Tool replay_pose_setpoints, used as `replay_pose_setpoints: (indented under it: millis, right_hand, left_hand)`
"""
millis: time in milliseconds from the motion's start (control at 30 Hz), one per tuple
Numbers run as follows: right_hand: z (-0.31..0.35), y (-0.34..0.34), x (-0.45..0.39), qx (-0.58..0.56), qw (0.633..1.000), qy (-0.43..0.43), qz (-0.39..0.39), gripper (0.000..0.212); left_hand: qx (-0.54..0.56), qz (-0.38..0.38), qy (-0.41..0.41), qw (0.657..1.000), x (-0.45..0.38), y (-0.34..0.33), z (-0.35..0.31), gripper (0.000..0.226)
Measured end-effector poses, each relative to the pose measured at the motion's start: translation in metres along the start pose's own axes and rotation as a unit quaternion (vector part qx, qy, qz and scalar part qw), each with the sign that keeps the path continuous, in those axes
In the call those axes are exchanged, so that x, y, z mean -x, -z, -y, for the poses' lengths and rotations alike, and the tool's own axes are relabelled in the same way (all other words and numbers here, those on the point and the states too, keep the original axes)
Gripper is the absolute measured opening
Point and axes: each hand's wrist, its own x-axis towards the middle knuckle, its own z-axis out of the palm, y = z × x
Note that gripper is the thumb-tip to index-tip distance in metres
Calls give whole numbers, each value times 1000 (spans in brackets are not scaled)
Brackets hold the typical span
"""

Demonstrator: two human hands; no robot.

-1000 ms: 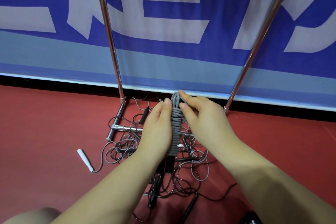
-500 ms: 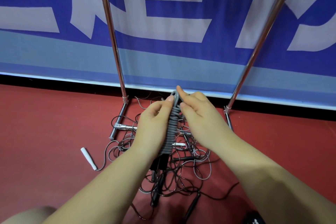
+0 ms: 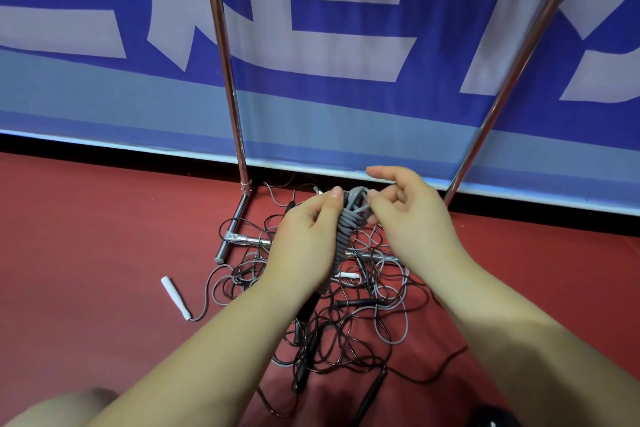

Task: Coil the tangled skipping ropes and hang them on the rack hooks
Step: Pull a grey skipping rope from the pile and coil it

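Head view: left hand (image 3: 304,239) grips a coiled grey rope (image 3: 346,229), held upright above the tangled ropes (image 3: 346,315) on the red floor (image 3: 104,236). Right hand (image 3: 412,215) pinches the loop at the coil's top. Behind stand the rack's chrome poles (image 3: 225,62) before a blue banner (image 3: 346,107).

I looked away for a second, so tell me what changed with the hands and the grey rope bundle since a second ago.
The right hand opened its grip at the top of the grey coiled rope, forefinger lifting away, fingertips now working the loosened top loop. The left hand still grips the coil. The tangled ropes and white handle lie unmoved.
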Motion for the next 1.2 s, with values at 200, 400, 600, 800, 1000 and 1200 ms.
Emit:
replay_pose_setpoints:
  millis: [200, 400, 600, 800, 1000, 1200]
  right_hand:
    - [6, -3, 4, -2, 998, 46, 33, 30]
    - [3, -9, 5, -62, 998, 13, 30, 17]
    - [7, -9, 2, -33, 997, 22, 60, 27]
    - [11, 9, -1, 159, 974, 88, 136, 13]
    - [13, 27, -22, -129, 988, -78, -28, 19]
    - [22, 41, -18, -181, 980, -68, -47, 16]
  left_hand:
    - [-62, -17, -15, 998, -1, 8, -2, 40]
    - [-74, -16, -11, 997, 0, 11, 0, 36]
    - [-35, -13, 8, 999, -3, 15, -4, 40]
    - [-20, 16, 31, 999, -7, 20, -5, 42]
    - [39, 47, 25, 998, -4, 19, -14, 37]
    - [71, 89, 19, 993, 14, 13, -20, 31]
